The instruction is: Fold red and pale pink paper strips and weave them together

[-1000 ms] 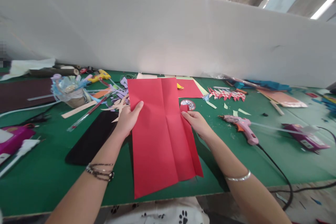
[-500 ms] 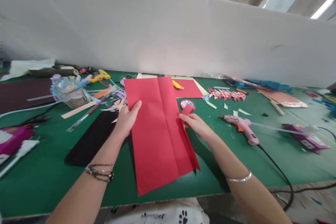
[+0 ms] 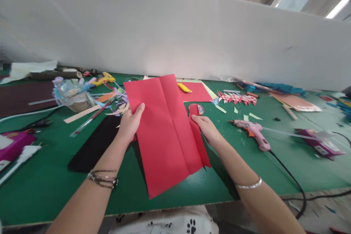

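A sheet of red paper (image 3: pixel 161 135) with a lengthwise crease is held up in front of me, tilted over the green table. My left hand (image 3: pixel 131 122) grips its left edge, thumb on the front and fingers hidden behind. At the right edge, my right hand (image 3: pixel 205 128) pinches a narrow folded flap of the same sheet between thumb and fingers. Just beyond that hand, a round tape roll (image 3: pixel 200 109) is partly covered by the flap. Behind the sheet lie another red paper (image 3: pixel 197 93) and a yellow utility knife (image 3: pixel 184 87).
A pink glue gun (image 3: pixel 255 131) with a trailing cord rests at right, near a woven red-and-white paper strip (image 3: pixel 238 98). To the left are a black tablet-like slab (image 3: pixel 93 146), paper scraps and a yellow glue gun (image 3: pixel 104 79). A white partition (image 3: pixel 175 29) stands behind the table (image 3: pixel 236 164).
The red sheet has tilted, its top shifting left and its lower end rising slightly. The flap at the right edge stands out wider, and my right hand has moved slightly rightward.
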A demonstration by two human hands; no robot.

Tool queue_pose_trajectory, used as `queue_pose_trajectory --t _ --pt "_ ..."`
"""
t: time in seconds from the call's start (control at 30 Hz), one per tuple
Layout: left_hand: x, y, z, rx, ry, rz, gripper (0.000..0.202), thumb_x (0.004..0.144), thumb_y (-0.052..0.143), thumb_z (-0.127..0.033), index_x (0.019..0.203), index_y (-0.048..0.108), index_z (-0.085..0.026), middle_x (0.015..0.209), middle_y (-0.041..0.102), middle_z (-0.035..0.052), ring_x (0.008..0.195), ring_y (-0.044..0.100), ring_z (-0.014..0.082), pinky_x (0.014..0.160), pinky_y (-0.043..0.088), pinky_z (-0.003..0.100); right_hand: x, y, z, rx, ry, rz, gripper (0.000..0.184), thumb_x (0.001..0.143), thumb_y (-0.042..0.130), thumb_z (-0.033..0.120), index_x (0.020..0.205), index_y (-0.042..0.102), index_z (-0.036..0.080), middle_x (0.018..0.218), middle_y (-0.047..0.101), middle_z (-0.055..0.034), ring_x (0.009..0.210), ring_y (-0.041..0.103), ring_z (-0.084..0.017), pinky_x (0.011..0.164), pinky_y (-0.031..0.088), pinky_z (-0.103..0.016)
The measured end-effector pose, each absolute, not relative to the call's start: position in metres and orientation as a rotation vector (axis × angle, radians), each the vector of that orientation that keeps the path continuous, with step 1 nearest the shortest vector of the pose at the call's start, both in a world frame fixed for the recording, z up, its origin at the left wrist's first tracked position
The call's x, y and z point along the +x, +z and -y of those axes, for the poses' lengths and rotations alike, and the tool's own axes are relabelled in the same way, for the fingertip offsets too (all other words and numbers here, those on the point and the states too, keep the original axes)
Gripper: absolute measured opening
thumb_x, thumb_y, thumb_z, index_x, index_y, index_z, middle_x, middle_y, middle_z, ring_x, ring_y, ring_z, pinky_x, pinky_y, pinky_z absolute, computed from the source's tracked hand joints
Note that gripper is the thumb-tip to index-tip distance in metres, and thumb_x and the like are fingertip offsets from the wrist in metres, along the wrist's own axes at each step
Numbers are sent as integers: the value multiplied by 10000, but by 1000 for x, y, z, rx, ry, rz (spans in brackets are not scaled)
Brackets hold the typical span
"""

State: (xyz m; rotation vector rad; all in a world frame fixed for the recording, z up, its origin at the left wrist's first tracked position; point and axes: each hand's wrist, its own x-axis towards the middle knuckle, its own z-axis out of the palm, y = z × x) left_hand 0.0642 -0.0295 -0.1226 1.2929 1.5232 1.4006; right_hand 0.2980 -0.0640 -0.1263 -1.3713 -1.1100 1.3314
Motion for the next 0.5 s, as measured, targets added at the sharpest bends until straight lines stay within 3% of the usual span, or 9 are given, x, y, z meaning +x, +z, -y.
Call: queue_pose_trajectory --t 0.27,0.5 --pt "64 -124 28 1256 1417 -1532 441 708 553 -512 959 625 -156 874 676 94 817 634 256 690 514 341 298 -123 66 -1327 1408 1236 364 692 571 514 702 667 163 701 691 -35 703 633 -193 658 456 -270" --pt "63 -122 27 1248 1441 -1568 432 685 557 -531 866 631 -145 803 662 81 779 623 244 707 505 346 296 -126 65 -1361 1386 1194 355 683 578 504 601 625 162 592 657 -13 575 600 -164 560 429 -253"
